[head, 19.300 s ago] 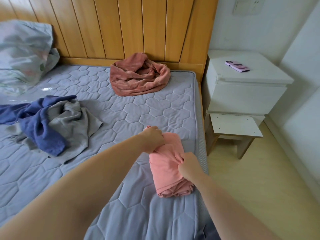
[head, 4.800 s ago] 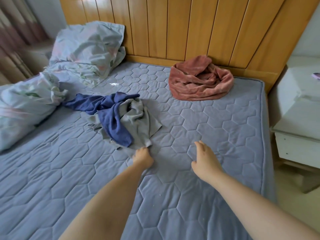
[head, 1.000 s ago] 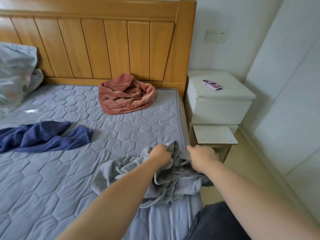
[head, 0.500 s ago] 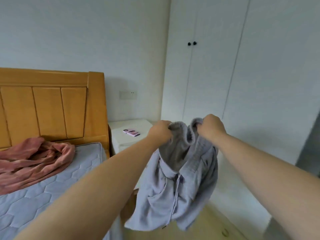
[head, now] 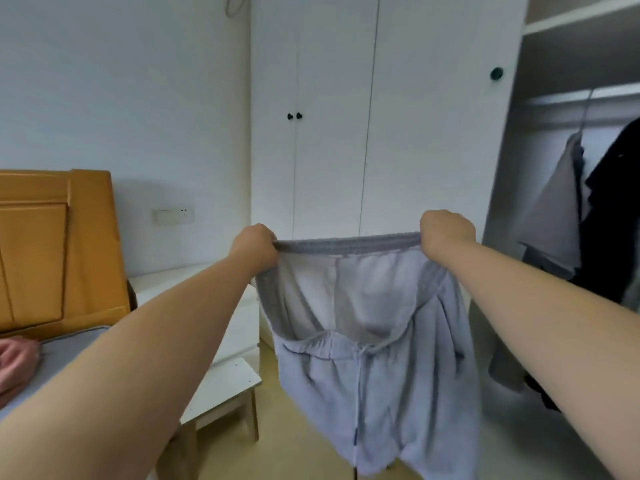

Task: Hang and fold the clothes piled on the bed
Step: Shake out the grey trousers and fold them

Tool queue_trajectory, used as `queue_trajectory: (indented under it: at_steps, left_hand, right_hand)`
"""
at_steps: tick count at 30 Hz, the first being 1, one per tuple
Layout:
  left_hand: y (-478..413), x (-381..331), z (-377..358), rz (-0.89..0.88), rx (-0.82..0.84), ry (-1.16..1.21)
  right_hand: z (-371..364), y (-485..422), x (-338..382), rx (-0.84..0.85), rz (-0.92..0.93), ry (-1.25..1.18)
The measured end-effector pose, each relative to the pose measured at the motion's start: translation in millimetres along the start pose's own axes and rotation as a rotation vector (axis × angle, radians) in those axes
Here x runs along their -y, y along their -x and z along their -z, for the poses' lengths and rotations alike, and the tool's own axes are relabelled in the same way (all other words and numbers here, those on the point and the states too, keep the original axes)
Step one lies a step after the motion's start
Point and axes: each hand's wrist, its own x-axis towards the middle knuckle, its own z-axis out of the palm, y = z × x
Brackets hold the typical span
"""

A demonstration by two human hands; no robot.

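The grey garment [head: 374, 348] is hanging in the air in front of the person, stretched out by its ribbed band between both hands and drooping down toward the floor below. Its pale inner side is showing near the top, and a thin drawstring is dangling down the middle of the cloth. The left hand [head: 254, 247] is gripping one end of the band with its fingers curled tight round the fabric, and the right hand [head: 446, 233] is gripping the other end in the same closed way, so the band is running nearly level between them. Both bare forearms are reaching forward from the bottom corners of the view.

Behind the garment, the white wardrobe [head: 332, 133] is standing with two of its doors closed, small dark knobs sitting side by side at their meeting edge. To the right, an open section of it is showing a rail with a hanger and hanging clothes [head: 588, 220], some grey and some dark, just beside the right forearm. To the left, the wooden headboard [head: 59, 251] is standing against the wall, with a strip of the grey mattress [head: 69, 344] below it and a pinkish-red cloth [head: 14, 365] lying at the picture's left edge. A white nightstand [head: 228, 327] is sitting between the bed and the wardrobe, partly hidden by the left arm.
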Motion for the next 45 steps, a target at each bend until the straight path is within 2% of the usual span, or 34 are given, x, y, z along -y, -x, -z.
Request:
queue_trajectory:
  at_steps: [5, 9, 11, 15, 20, 22, 24, 27, 29, 32, 35, 37, 39, 42, 45]
  left_hand:
    - [5.6, 10.1, -12.7, 0.036, 0.029, 0.048]
    - [13.2, 30.2, -17.7, -0.002, 0.028, 0.259]
    - [17.0, 44.1, -20.3, -0.015, 0.043, 0.261]
    - [19.4, 68.4, -29.3, 0.009, 0.087, 0.223]
    - [23.1, 86.2, -42.2, 0.067, 0.137, 0.065]
    - [28.7, 83.9, -46.4, 0.083, 0.159, 0.123]
    - [33.6, 80.2, -49.3, 0.134, 0.212, 0.303]
    - [39.4, 79.7, -55.8, 0.29, 0.346, 0.609]
    - [44.3, 81.0, -55.6, 0.407, 0.428, 0.796]
    - [50.5, 80.0, -51.9, 0.427, 0.585, 0.985]
    - [55.6, 87.5, -49.4, 0.312, 0.772, 1.043]
    - [55.5, 100.7, -50.6, 0.206, 0.963, 1.063]
    - [55.3, 111.1, -51.2, 0.132, 1.08, 1.017]
    - [57.5, 116.4, -48.9, 0.133, 1.1, 0.96]
    - [56.3, 120.0, -48.3, 0.21, 1.005, 0.951]
  right_hand:
    - [-16.4, 4.3, 3.9, 0.014, -0.112, -0.133]
    - [-29.8, 5.3, 0.6, 0.082, -0.289, -0.427]
    - [-36.5, 5.6, -4.6, 0.1, -0.349, -0.537]
    - [-47.6, 10.5, -9.5, 0.104, -0.379, -0.618]
    - [-72.2, 16.2, -7.6, 0.088, -0.387, -0.692]
    - [-81.6, 19.4, -5.3, 0.094, -0.391, -0.713]
    - [-87.7, 21.7, -4.9, 0.126, -0.385, -0.735]
    - [-94.7, 22.3, -11.2, 0.227, -0.394, -0.81]
    - [-99.4, 24.9, -16.8, 0.317, -0.418, -0.973]
    - [-104.3, 31.2, -24.5, 0.543, -0.424, -1.24]
    - [-108.2, 32.1, -24.1, 0.731, -0.314, -1.394]
    - [-110.1, 32.2, -23.2, 0.799, -0.269, -1.417]
    - [-111.4, 34.2, -24.4, 0.905, -0.198, -1.441]
    - [-116.1, 36.1, -29.7, 1.052, -0.096, -1.465]
    - [-117.2, 41.8, -23.8, 0.988, -0.144, -1.324]
